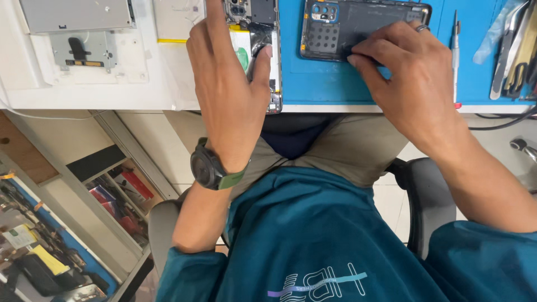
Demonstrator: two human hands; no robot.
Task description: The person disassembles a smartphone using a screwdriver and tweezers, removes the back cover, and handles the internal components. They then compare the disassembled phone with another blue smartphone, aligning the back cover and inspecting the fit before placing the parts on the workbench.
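I saw the left hand (226, 84) lying flat over an opened phone (263, 50) at the desk (84, 95) edge, its bare innards glossy and angular; the forefinger stretched forward, the thumb pressed against the phone's side, a loose grip steadying it rather than closing round it. A dark watch (208, 166) with a green strap circled that wrist. The right hand (417, 84) arched over a dark matte back cover (347, 25) on the smooth blue mat (313, 81), fingertips bunched and pressing on its surface, holding nothing. A slim screwdriver (455, 50) lay just beside it, and metal tweezers (512, 56) further right.
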